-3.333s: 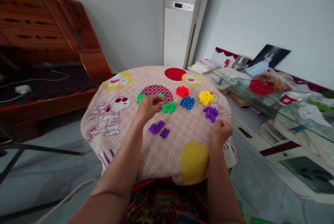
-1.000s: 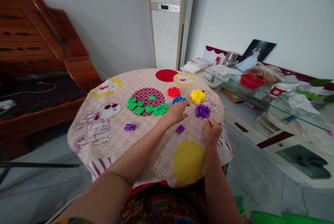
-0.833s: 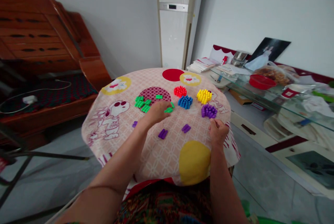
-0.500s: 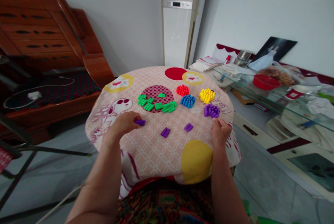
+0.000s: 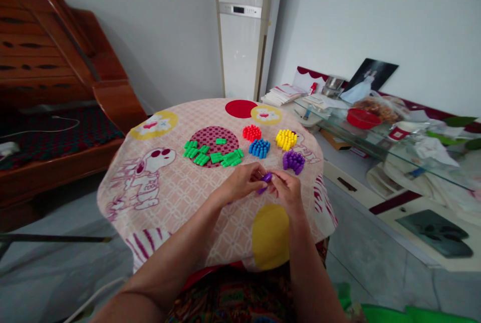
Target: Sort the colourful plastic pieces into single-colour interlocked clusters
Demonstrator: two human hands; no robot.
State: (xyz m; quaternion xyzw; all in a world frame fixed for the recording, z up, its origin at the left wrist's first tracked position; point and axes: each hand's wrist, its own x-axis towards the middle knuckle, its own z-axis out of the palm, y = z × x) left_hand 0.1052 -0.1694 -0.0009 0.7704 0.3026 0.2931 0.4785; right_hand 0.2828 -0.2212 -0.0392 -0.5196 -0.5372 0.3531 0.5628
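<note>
My left hand (image 5: 246, 181) and my right hand (image 5: 287, 188) meet over the front middle of the table, both with fingers pinched. Between their fingertips is a small purple plastic peg piece (image 5: 267, 177). Just under it, another purple piece (image 5: 262, 190) shows, partly covered by the fingers. A sliver of purple (image 5: 229, 203) peeks out by my left wrist. Beyond my right hand stands a cluster of purple pegs (image 5: 293, 161). Further back are upright clusters of blue pegs (image 5: 259, 148), red pegs (image 5: 251, 133) and yellow pegs (image 5: 286, 139). Green pieces (image 5: 201, 154) lie joined in short groups at the left.
A patterned cloth covers the round table (image 5: 169, 187). To the right runs a cluttered glass-topped cabinet (image 5: 361, 145) with a red bowl (image 5: 363, 118). A wooden bench (image 5: 116, 105) stands at the left, and a tall white air conditioner (image 5: 240, 52) behind.
My left hand has moved right from the table's left side, carrying its purple piece. My right hand has come left from the purple cluster to meet it. The view has turned slightly right.
</note>
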